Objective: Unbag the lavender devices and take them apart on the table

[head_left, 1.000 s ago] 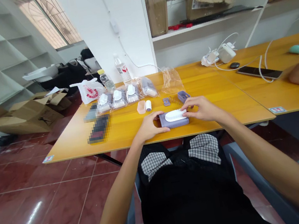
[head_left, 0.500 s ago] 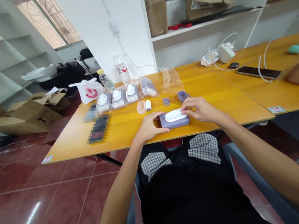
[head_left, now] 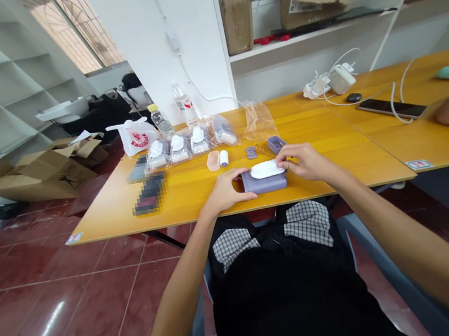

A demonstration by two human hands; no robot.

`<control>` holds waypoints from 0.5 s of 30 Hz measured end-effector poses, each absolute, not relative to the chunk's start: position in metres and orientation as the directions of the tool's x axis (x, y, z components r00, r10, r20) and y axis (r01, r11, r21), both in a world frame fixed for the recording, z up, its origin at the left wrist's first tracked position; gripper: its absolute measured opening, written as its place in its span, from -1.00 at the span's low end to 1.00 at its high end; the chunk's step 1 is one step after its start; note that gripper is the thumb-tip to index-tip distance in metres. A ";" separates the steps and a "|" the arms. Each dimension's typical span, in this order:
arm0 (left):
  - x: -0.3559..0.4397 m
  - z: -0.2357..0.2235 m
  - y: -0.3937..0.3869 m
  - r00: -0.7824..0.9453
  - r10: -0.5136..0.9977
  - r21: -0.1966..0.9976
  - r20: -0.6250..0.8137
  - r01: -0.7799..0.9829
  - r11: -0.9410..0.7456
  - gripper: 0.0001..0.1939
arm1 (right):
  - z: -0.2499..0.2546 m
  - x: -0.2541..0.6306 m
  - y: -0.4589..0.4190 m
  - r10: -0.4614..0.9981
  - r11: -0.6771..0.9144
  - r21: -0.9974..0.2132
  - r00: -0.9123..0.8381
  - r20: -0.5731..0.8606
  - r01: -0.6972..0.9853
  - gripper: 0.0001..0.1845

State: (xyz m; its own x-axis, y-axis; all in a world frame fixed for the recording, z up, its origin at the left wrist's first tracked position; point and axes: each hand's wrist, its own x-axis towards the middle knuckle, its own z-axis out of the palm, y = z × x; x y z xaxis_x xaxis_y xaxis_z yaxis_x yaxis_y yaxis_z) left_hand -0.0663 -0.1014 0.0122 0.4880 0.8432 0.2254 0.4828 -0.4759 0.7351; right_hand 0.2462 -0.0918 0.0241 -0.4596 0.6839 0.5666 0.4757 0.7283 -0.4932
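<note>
At near edge of table [head_left: 193,187]: purple box [head_left: 270,185], probably light, rigid; steady by the ends. Left hand [head_left: 227,190] clasps left end. Right hand [head_left: 300,163] pinches white oval piece [head_left: 265,170] over it, likely stiff; rim-hold suits. Beyond: purple tray [head_left: 276,143].

One camera, riding on the wearer's head; it looks forward and steeply down, over the black shirt [head_left: 268,304], onto the bench [head_left: 321,126]; left hand [head_left: 226,192] and right hand [head_left: 303,162] land mid-frame, fairly near; the wide view sweeps out to tiled floor [head_left: 102,309] lower left and, farther off, the white wall [head_left: 197,35] up top.
</note>
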 end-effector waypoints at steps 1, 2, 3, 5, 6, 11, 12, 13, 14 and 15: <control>-0.067 0.012 -0.101 0.495 0.840 0.735 0.223 0.481 -0.479 -0.19 | 0.023 0.253 -0.090 0.696 0.715 -0.504 -0.429 0.575 0.484 -0.84; -0.067 0.012 -0.101 0.496 0.840 0.734 0.219 0.483 -0.477 -0.19 | 0.023 0.259 -0.088 0.707 0.701 -0.508 -0.395 0.586 0.501 -0.83; -0.067 0.012 -0.101 0.489 0.845 0.733 0.217 0.490 -0.472 -0.20 | 0.023 0.265 -0.086 0.717 0.686 -0.506 -0.365 0.594 0.523 -0.84; -0.065 0.011 -0.101 0.453 0.861 0.719 0.231 0.517 -0.465 -0.22 | 0.022 0.273 -0.084 0.733 0.656 -0.496 -0.324 0.597 0.569 -0.84; -0.063 0.010 -0.101 0.426 0.868 0.702 0.254 0.537 -0.469 -0.24 | 0.022 0.274 -0.083 0.743 0.641 -0.492 -0.313 0.592 0.589 -0.85; -0.059 0.008 -0.103 0.263 0.881 0.541 0.393 0.709 -0.453 -0.41 | 0.017 0.258 -0.084 0.801 0.576 -0.510 -0.315 0.509 0.639 -0.89; -0.058 0.008 -0.104 0.239 0.888 0.511 0.394 0.746 -0.427 -0.43 | 0.015 0.253 -0.084 0.812 0.564 -0.518 -0.315 0.492 0.643 -0.89; -0.057 0.008 -0.106 0.217 0.895 0.482 0.389 0.780 -0.399 -0.44 | 0.014 0.249 -0.084 0.821 0.551 -0.524 -0.310 0.479 0.649 -0.88; -0.055 0.008 -0.107 0.198 0.902 0.451 0.384 0.812 -0.370 -0.44 | 0.013 0.245 -0.084 0.830 0.537 -0.527 -0.299 0.471 0.659 -0.88; -0.054 0.008 -0.109 0.179 0.907 0.417 0.382 0.842 -0.342 -0.43 | 0.012 0.242 -0.085 0.838 0.520 -0.526 -0.284 0.465 0.673 -0.89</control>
State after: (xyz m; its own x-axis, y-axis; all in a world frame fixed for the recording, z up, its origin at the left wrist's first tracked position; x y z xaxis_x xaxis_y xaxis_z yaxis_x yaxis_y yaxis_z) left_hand -0.0538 -0.1090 0.0076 0.1790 0.9066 0.3822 0.8419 -0.3422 0.4173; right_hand 0.2418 -0.0847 0.0117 -0.2840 0.8384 0.4652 0.6734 0.5198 -0.5257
